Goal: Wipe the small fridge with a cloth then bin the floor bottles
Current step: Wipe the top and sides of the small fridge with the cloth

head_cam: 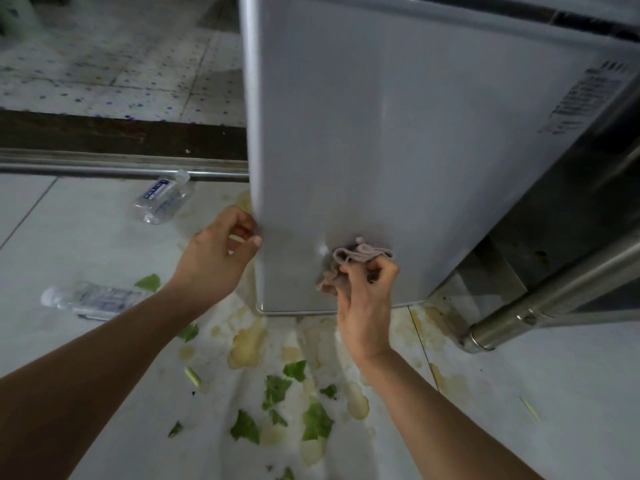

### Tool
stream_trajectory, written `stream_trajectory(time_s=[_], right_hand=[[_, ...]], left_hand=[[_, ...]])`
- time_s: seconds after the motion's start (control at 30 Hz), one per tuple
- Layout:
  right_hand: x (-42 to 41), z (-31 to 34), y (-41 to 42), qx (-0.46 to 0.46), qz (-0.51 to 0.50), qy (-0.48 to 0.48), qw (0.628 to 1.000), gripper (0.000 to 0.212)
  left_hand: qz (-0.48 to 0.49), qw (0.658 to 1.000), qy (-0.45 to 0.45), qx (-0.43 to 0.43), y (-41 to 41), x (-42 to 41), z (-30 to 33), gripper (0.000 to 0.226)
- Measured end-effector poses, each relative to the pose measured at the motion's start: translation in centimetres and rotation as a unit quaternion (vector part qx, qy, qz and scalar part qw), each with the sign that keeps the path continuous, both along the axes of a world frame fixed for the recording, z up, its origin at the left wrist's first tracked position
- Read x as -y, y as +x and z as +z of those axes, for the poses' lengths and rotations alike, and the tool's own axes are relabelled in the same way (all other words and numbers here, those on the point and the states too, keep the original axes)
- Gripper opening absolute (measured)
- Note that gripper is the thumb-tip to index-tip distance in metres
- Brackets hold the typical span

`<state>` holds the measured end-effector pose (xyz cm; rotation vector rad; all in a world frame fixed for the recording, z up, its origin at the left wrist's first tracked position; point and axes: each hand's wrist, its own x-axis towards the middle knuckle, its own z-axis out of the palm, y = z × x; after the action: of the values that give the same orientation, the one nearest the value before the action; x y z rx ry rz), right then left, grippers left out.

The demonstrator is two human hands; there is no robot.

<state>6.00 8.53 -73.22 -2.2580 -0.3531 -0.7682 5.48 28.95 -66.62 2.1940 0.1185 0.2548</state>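
Observation:
The small grey fridge [398, 116] stands in front of me, seen from above. My right hand [365, 306] is shut on a crumpled beige cloth [349, 259], pressed against the lower part of the fridge's front panel. My left hand [218, 258] rests at the fridge's left edge with its fingers curled on the corner. Two clear plastic bottles lie on the floor to the left: one bottle [162, 199] near the metal rail, the other bottle [90, 299] beside my left forearm.
Green leaf scraps [277, 393] and yellowish spill patches [247, 344] cover the pale tiled floor below the fridge. A steel cabinet with a thick tube leg [519, 306] stands right of the fridge. A metal rail [104, 168] and dark sill cross the floor at left.

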Motion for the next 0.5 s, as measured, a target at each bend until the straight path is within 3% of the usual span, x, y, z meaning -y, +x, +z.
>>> stream_trajectory(time_s=[0.1, 0.27, 0.33, 0.43, 0.5], right_hand=[[-0.6, 3.5, 1.0, 0.088, -0.024, -0.006, 0.996, 0.028], [-2.5, 6.0, 2.8, 0.215, -0.040, -0.003, 0.976, 0.010], [-2.7, 4.1, 2.7, 0.246, -0.008, -0.091, 0.965, 0.010], [-2.2, 0.9, 2.0, 0.199, 0.098, -0.276, 0.935, 0.018], [-2.0, 0.6, 1.7, 0.166, 0.129, -0.315, 0.925, 0.021]], left_hand=[[-0.035, 0.999, -0.013, -0.016, -0.3, -0.7, 0.3, 0.021], [-0.065, 0.996, -0.042, -0.033, -0.5, -1.6, 0.1, 0.034], [-0.068, 0.995, -0.058, -0.035, -0.5, -1.8, 0.0, 0.037], [-0.077, 0.993, -0.075, -0.042, -0.9, -1.8, 0.2, 0.044], [-0.092, 0.992, -0.069, -0.046, -1.1, -2.0, 0.2, 0.047]])
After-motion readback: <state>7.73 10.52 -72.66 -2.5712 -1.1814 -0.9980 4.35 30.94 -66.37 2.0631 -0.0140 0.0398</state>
